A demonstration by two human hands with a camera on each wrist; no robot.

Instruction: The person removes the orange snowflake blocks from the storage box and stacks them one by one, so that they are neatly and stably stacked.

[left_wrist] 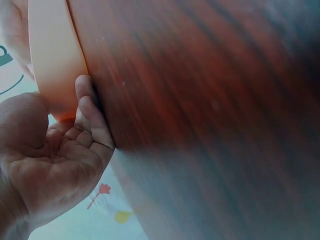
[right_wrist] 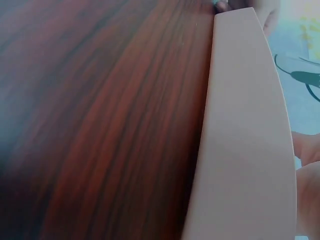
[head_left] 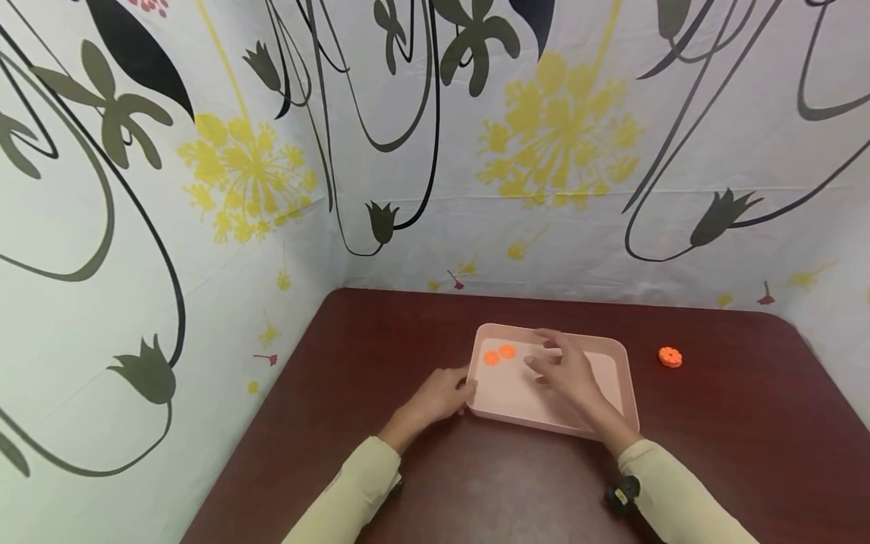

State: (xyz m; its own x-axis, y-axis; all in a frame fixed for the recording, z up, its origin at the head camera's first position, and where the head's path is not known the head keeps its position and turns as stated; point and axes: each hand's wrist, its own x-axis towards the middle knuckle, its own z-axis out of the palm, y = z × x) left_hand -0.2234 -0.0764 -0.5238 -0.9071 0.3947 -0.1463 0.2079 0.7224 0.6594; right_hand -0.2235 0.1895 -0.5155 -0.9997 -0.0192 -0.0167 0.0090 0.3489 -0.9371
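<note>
A shallow pale pink tray (head_left: 523,404) rests on the table. My left hand (head_left: 438,393) holds its left side, with the thumb on the rim and the fingers low against the outer wall; the left wrist view shows this hand (left_wrist: 60,155) at the tray's corner (left_wrist: 55,45). Two small orange flower-shaped pieces (head_left: 492,358) lie side by side in the tray's far left part. Over the middle of the tray hovers my right hand (head_left: 567,374), fingers spread and loosely bent, with nothing visible between them. The tray wall (right_wrist: 245,125) hides most of that hand in the right wrist view.
To the right of the tray, a thicker orange flower-shaped piece (head_left: 670,357) sits on the dark reddish-brown table (head_left: 734,408). Cloth (head_left: 421,181) printed with flowers and leaves hangs behind the table and along its left side.
</note>
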